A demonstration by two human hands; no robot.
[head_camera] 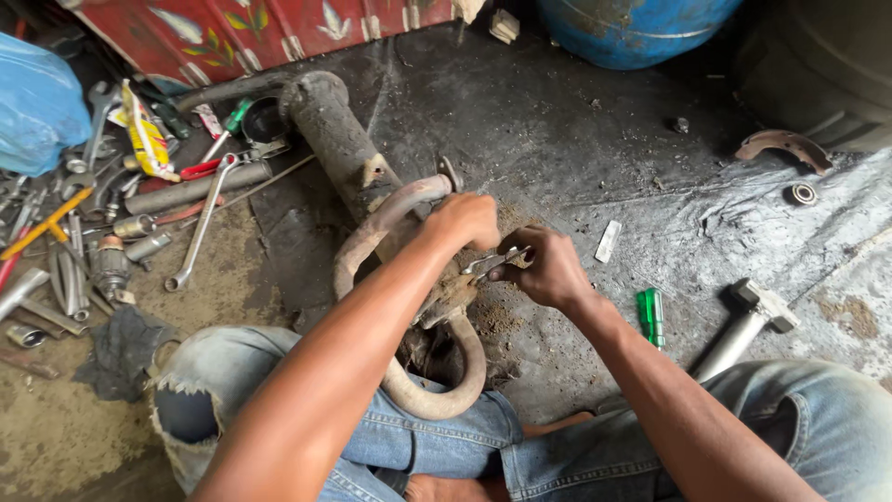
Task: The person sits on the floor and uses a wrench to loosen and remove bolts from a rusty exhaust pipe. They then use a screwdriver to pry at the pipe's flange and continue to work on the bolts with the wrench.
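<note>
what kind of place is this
Probably a small repair workshop, worked on the floor: a rusty exhaust pipe in front of the person, a pile of wrenches and other tools to the left, a hammer on the oily ground.

**Around the work: tools and scrap on a grimy floor**

A hammer (pixel 748 325) lies on the dark floor (pixel 557 121) at the right, its head pointing up-left. Just left of it rests a green screwdriver (pixel 651 316). Farther up sits a small white strip (pixel 608 241). Near the right edge lie a curved rusty brake shoe (pixel 786 146) and, just below it, a round bearing (pixel 803 193). A blue drum (pixel 636 28) stands at the top, beside a red painted panel (pixel 260 33). At the left, a long spanner (pixel 201 223) lies among a heap of tools, with a yellow tube (pixel 146 135) and a blue bag (pixel 37 107) near it. A dark rag (pixel 121 349) lies lower left.
</note>
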